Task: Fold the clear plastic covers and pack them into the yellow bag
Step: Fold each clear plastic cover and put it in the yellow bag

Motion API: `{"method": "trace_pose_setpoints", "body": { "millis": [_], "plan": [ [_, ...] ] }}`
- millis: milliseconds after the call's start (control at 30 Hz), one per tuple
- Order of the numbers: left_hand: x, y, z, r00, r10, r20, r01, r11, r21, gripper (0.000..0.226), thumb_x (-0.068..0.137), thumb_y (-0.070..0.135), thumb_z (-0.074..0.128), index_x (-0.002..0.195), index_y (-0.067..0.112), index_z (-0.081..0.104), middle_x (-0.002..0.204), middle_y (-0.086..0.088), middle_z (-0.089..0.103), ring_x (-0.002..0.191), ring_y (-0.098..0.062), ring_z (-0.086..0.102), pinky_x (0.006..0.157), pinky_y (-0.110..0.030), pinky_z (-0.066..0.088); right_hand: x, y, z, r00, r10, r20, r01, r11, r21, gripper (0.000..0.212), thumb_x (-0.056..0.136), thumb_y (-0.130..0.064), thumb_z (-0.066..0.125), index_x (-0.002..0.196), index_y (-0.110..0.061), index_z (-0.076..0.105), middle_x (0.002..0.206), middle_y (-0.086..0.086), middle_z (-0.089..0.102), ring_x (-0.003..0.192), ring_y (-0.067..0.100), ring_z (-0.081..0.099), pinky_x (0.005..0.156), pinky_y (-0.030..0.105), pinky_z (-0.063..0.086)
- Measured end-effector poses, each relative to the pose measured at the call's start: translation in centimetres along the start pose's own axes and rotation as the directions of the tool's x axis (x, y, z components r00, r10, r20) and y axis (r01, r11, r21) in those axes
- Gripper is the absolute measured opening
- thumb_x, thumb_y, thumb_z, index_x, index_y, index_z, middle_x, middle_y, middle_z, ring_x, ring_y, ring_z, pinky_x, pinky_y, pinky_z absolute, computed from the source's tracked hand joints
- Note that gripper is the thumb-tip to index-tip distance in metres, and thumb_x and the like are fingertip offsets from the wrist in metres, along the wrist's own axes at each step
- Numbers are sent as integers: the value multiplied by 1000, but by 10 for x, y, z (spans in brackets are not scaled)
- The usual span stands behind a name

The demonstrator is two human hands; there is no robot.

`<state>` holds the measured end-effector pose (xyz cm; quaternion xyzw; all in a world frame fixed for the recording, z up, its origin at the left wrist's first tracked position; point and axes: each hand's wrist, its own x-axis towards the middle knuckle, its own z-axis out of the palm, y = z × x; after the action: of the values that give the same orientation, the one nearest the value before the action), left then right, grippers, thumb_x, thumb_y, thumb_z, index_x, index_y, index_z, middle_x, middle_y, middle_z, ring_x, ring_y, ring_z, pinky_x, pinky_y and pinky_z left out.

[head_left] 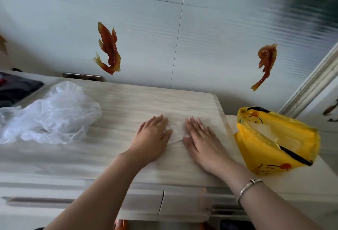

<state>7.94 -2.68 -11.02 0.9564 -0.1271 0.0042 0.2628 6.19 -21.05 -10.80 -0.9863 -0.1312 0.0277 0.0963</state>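
Note:
A clear plastic cover (177, 131) lies flat on the pale wood-grain cabinet top (113, 101). My left hand (152, 136) and my right hand (200, 136) press on it side by side, fingers straight, palms down. Only a strip of the cover shows between the hands. A crumpled heap of clear plastic covers (49, 114) sits at the left of the top. The yellow bag (270, 147) with a cartoon print stands open at the right, on a lower surface, with pale folded plastic inside its mouth.
A tiled wall with orange fish stickers (108, 48) rises behind the cabinet. A wall socket (81, 76) sits at the back edge. Dark cloth (16, 87) lies far left. Drawer fronts (128, 202) run below the front edge. A white door frame (314, 87) is at right.

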Motion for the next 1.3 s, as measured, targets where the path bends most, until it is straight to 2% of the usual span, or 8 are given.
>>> {"method": "trace_pose_setpoints", "body": {
  "millis": [100, 233, 433, 567, 667, 833, 1133, 1300],
  "plan": [
    [-4, 0, -8, 970, -123, -209, 68, 965, -251, 30, 94, 12, 46, 121, 13, 61, 128, -8, 55, 115, -29, 52, 98, -38, 42, -12, -8, -11, 988, -18, -152, 25, 999, 46, 54, 102, -33, 33, 153, -22, 19, 161, -3, 11, 148, 13, 3, 120, 33, 3],
    [-22, 8, -22, 944, -305, -122, 251, 910, -331, 33, 87, 1, 41, 102, 14, 67, 111, -5, 60, 96, -21, 58, 71, -23, 44, -34, -23, -25, 953, -114, -279, 130, 991, 39, 45, 89, -14, 55, 134, -17, 54, 137, -1, 51, 129, 20, 43, 110, 32, 31],
    [-47, 41, -35, 878, -427, 217, 436, 524, -732, 33, 87, -11, 31, 93, -4, 63, 84, -14, 62, 68, -29, 65, 58, -33, 58, -64, -36, -24, 994, -84, -74, 90, 993, 76, 59, 88, -31, 57, 144, -24, 39, 148, -7, 39, 137, 12, 33, 115, 24, 22],
    [-62, 53, -38, 858, -360, 366, 502, 438, -746, 27, 94, -9, 33, 103, -5, 57, 97, -24, 67, 69, -29, 69, 56, -31, 59, -82, -35, -20, 999, -44, 6, 43, 996, 78, 68, 85, -39, 62, 146, -30, 33, 155, -9, 28, 143, 10, 24, 115, 23, 14],
    [-63, 54, -35, 865, -328, 379, 499, 490, -715, 27, 93, -9, 36, 105, -2, 58, 97, -21, 69, 65, -23, 67, 49, -24, 56, -88, -32, -18, 998, -61, 20, 61, 998, 1, 69, 85, -37, 60, 148, -29, 31, 158, -8, 24, 144, 9, 21, 118, 28, 16],
    [-52, 48, -28, 994, -95, 57, 110, 907, -407, 59, 74, -14, 35, 115, 18, 63, 113, 3, 55, 93, -18, 52, 70, -18, 42, -94, -29, -25, 997, -73, 37, 70, 995, 74, 63, 85, -17, 57, 144, -26, 38, 154, -9, 30, 142, 9, 26, 115, 22, 17],
    [-40, 39, -13, 962, 53, 267, 23, 961, -275, 36, 74, 13, 71, 100, 35, 61, 103, 12, 53, 108, -22, 49, 91, -29, 44, -87, -16, -30, 979, 166, -121, -93, 884, 458, 4, 90, -21, 61, 92, -24, 64, 90, -9, 67, 84, 4, 61, 71, 27, 47],
    [-34, 41, -4, 983, 24, 184, 22, 970, -241, 28, 69, 45, 78, 76, 35, 54, 91, 8, 53, 98, -24, 53, 88, -38, 47, -64, -15, -27, 942, 316, -114, -194, 789, 582, 21, 94, -34, 56, 82, -19, 62, 80, -5, 65, 77, 7, 60, 64, 22, 44]
  ]
}}
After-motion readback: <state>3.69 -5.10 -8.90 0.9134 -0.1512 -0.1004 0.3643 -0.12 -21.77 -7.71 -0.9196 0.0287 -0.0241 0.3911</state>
